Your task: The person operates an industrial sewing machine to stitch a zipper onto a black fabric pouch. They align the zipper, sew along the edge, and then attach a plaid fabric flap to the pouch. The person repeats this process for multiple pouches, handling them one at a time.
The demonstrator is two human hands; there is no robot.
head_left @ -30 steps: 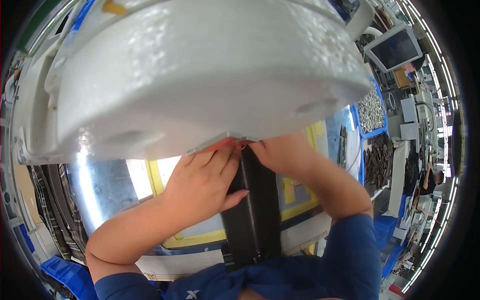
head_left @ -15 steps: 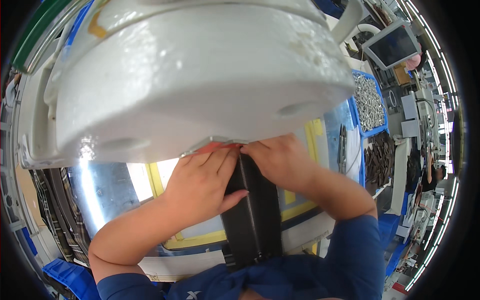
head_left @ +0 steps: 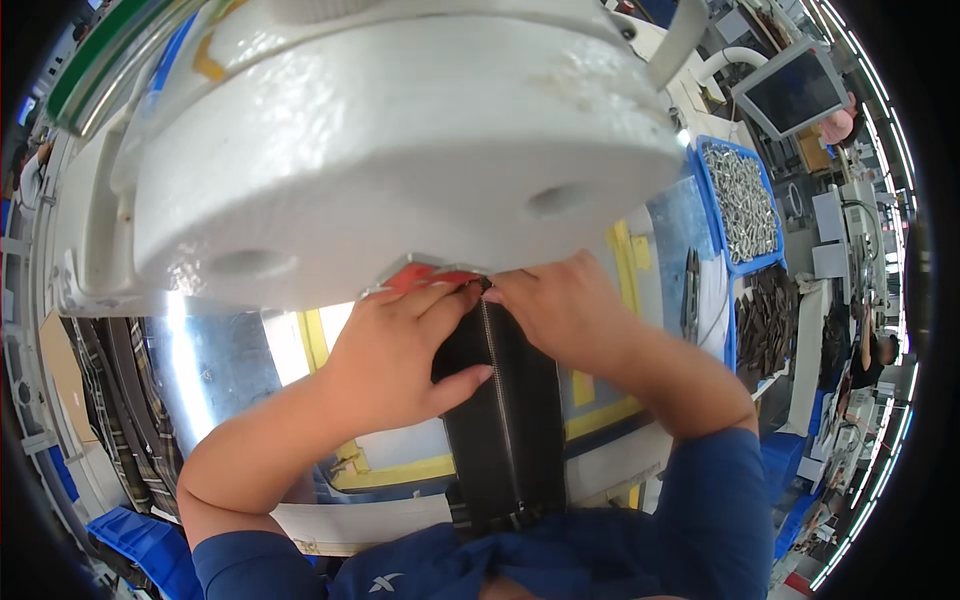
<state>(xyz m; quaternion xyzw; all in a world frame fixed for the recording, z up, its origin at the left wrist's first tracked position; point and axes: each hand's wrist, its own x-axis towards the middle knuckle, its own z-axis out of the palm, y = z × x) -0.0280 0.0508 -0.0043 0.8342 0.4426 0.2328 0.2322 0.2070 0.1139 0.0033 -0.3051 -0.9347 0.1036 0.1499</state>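
Observation:
A long black zipper strip with a metal-toothed line down its middle runs from my body up to the underside of a white machine head. My left hand lies over the strip's left edge, fingers stretched forward and thumb spread onto the teeth. At the strip's far end, my right hand has thumb and fingers pinched on its right side. The two hands' fingertips nearly meet beside a red guard piece below the machine. What lies under the machine head is hidden.
On the right stand a blue tray of silvery metal parts and a pile of dark brown pieces. Dark tweezers lie nearby. Plaid and dark fabric hangs at left, above a blue crate. Yellow tape marks the work plate.
The view has shifted slightly, so more of the red guard and the strip's far end show. Both hands stay at the strip's far end, their fingertips slightly shifted.

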